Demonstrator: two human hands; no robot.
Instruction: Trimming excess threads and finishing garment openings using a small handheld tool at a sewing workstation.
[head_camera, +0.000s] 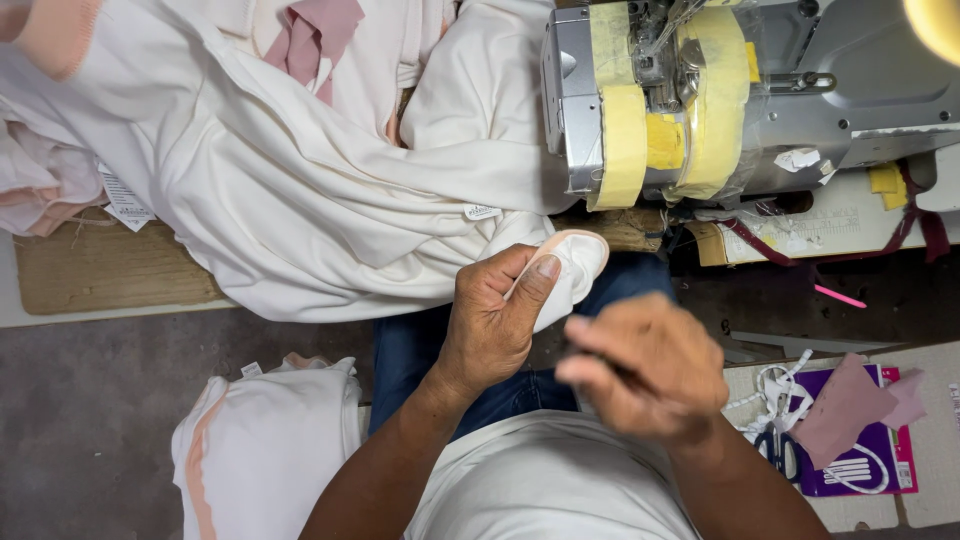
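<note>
Cream garment is spread across the tabletop's front edge | its pink-trimmed end is pinched by left hand | right hand is blurred, grip cannot be told | sewing machine is behind.

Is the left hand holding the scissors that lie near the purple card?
No, the left hand pinches the white garment, while the scissors lie untouched.

taped sewing machine, scissors, perhaps pink fabric scraps
</note>
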